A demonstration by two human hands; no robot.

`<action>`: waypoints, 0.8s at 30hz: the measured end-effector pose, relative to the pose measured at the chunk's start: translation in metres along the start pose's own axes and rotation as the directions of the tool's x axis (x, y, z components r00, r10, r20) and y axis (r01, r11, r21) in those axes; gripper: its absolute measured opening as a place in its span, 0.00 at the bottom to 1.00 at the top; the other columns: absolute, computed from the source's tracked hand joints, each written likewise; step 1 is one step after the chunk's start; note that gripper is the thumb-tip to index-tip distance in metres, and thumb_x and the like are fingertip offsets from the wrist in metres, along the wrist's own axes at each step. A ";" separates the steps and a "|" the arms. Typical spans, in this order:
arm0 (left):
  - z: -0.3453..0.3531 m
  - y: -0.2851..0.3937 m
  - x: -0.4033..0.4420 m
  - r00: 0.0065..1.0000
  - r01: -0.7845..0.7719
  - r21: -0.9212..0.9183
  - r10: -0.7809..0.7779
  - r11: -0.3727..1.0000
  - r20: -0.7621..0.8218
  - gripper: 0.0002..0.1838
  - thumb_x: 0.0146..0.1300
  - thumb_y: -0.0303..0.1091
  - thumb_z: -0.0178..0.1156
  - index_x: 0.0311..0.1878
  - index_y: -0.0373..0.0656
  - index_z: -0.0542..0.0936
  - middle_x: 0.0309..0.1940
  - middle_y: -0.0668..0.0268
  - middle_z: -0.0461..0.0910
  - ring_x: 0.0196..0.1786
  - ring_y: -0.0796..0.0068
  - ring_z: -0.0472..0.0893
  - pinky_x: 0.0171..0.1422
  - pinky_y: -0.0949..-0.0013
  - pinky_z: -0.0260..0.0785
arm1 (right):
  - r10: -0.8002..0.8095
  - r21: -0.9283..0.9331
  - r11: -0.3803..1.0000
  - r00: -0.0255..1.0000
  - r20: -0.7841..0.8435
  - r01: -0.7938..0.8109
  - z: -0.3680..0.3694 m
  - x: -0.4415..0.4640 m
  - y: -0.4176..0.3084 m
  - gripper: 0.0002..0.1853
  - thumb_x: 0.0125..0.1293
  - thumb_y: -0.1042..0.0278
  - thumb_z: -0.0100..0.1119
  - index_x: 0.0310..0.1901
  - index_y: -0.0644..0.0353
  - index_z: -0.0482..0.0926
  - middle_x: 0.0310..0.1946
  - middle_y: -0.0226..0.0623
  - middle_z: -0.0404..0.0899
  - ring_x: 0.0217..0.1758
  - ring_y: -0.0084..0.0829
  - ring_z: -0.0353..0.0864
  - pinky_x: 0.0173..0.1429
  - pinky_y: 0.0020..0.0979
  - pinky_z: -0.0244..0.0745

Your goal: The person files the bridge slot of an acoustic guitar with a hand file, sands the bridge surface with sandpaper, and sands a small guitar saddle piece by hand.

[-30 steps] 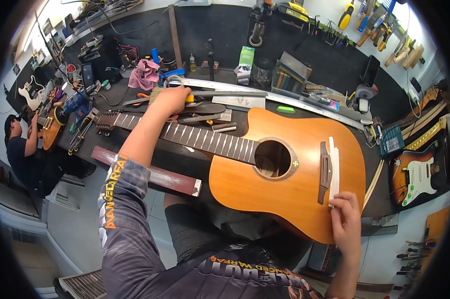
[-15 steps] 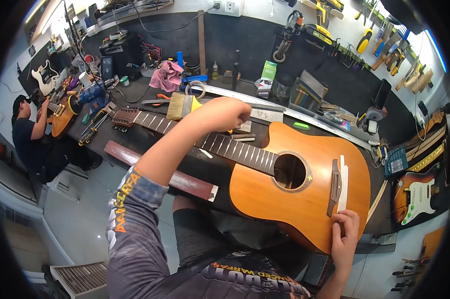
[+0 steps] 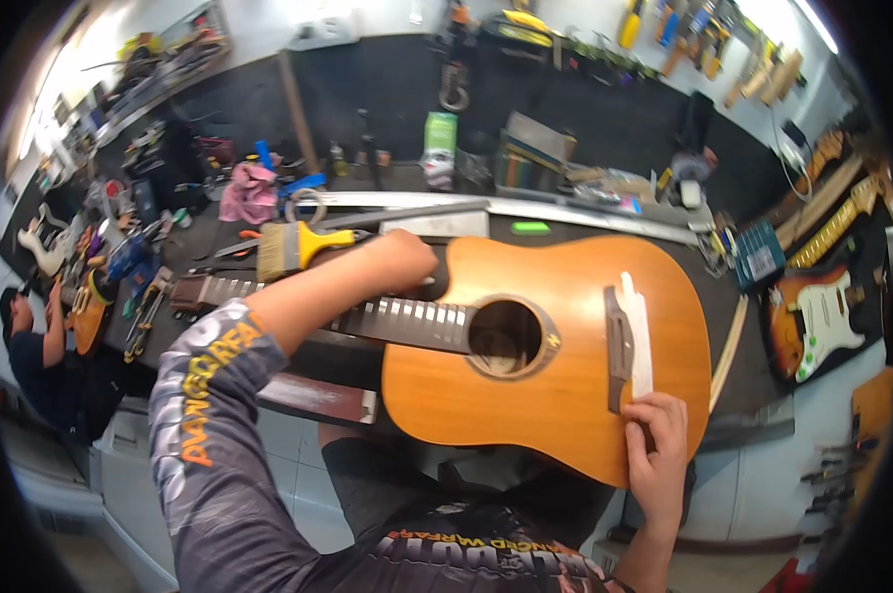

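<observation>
The left arm reaches across from the lower left, elbow bent and sleeve point(image 3: 209, 395) pushed up, so that the forearm passes over the dark neck point(image 3: 407, 322) of an acoustic guitar point(image 3: 585, 385). At its end the left hand point(image 3: 407, 259) hangs on the far side of the neck, near the body's cutaway, wrist bent and knuckles up; its fingers curl down out of sight, so whether they have hold of anything cannot be told. The right forearm rises from the bottom edge, and the right hand point(image 3: 658, 440) rests on the lower part of the guitar's top, half closed, a gap between thumb and forefinger. Its fingertips meet the near end of a thin white strip point(image 3: 638, 336), though whether they pinch it is unclear. That strip, narrow and uneven at its far tip, lies lengthwise beside the dark wooden bridge point(image 3: 618, 351). The guitar lies face up along the bench point(image 3: 338, 361), its top smooth, glossy, honey-coloured wood with a round soundhole point(image 3: 504, 338) ringed by a darker band; pale bands cross the neck. Just beyond the left forearm sits a wide brush point(image 3: 281, 251) with straw-coloured bristles and a yellow handle. A long reddish block point(image 3: 318, 393) with a glossy face lies on the near side of the neck.
</observation>
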State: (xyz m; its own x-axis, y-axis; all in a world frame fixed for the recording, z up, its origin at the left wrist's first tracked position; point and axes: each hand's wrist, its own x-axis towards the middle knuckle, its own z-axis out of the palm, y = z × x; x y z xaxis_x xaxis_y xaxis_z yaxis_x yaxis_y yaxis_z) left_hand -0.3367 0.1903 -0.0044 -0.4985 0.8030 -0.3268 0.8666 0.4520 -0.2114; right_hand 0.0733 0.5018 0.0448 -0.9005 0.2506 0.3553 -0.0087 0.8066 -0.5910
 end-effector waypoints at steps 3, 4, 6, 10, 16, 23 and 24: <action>0.001 0.001 0.001 1.000 0.000 0.019 0.000 1.000 -0.012 0.12 0.62 0.40 0.80 0.40 0.41 0.97 0.38 0.50 0.96 0.44 0.43 0.97 0.51 0.45 0.90 | -0.044 -0.022 0.999 0.999 0.005 0.044 -0.003 0.004 -0.002 0.09 0.74 0.83 0.70 0.53 0.64 0.90 0.56 0.45 0.87 0.65 0.52 0.84 0.71 0.47 0.79; -0.002 0.004 0.003 1.000 0.000 0.028 0.001 1.000 -0.013 0.12 0.62 0.40 0.79 0.41 0.41 0.97 0.38 0.50 0.96 0.45 0.43 0.97 0.52 0.45 0.90 | -0.049 -0.020 0.999 0.999 0.003 0.049 -0.003 0.004 0.001 0.09 0.73 0.83 0.70 0.52 0.64 0.89 0.56 0.44 0.87 0.65 0.52 0.84 0.71 0.47 0.79; -0.006 0.000 -0.007 0.999 0.034 0.052 -0.034 0.998 -0.003 0.11 0.62 0.39 0.78 0.41 0.41 0.97 0.39 0.49 0.96 0.45 0.42 0.97 0.53 0.44 0.89 | -0.032 0.002 0.999 0.999 0.003 0.032 -0.003 0.003 0.003 0.09 0.73 0.84 0.70 0.51 0.64 0.89 0.55 0.44 0.87 0.64 0.52 0.83 0.71 0.47 0.79; -0.013 -0.023 -0.027 0.988 0.145 -0.181 -0.151 0.973 -0.019 0.14 0.64 0.39 0.73 0.46 0.43 0.97 0.42 0.49 0.96 0.50 0.40 0.96 0.61 0.41 0.88 | -0.031 0.042 0.999 1.000 0.002 0.031 -0.003 0.003 0.006 0.09 0.72 0.85 0.70 0.51 0.64 0.89 0.55 0.44 0.87 0.64 0.52 0.83 0.71 0.48 0.79; 0.001 -0.048 -0.053 0.946 0.297 -0.347 -0.324 0.890 -0.022 0.18 0.69 0.43 0.70 0.55 0.44 0.96 0.48 0.47 0.96 0.55 0.40 0.95 0.65 0.42 0.86 | -0.025 0.037 0.999 1.000 0.010 0.024 -0.002 0.004 0.006 0.10 0.71 0.86 0.69 0.51 0.64 0.89 0.55 0.45 0.87 0.64 0.53 0.84 0.71 0.49 0.79; -0.009 -0.068 -0.081 0.885 0.380 -0.458 -0.460 0.804 -0.073 0.19 0.83 0.48 0.66 0.53 0.39 0.92 0.46 0.45 0.94 0.52 0.40 0.93 0.60 0.42 0.82 | -0.007 0.032 0.999 1.000 0.013 0.006 -0.003 0.002 0.007 0.10 0.71 0.86 0.68 0.50 0.64 0.88 0.54 0.45 0.86 0.65 0.53 0.83 0.73 0.49 0.78; -0.011 -0.071 -0.085 0.884 0.380 -0.471 -0.462 0.796 -0.068 0.19 0.84 0.48 0.66 0.53 0.39 0.91 0.45 0.45 0.94 0.52 0.40 0.93 0.60 0.42 0.82 | -0.006 0.026 1.000 1.000 0.010 0.005 -0.003 0.002 0.006 0.10 0.71 0.86 0.68 0.50 0.64 0.88 0.54 0.45 0.86 0.65 0.52 0.83 0.73 0.49 0.78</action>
State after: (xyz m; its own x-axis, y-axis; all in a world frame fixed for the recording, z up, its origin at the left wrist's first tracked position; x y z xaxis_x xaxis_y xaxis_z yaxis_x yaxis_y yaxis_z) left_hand -0.3559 0.0945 0.0487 -0.8398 0.5275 -0.1283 0.5109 0.8479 0.1418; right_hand 0.0725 0.5085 0.0441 -0.9047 0.2409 0.3515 -0.0248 0.7936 -0.6080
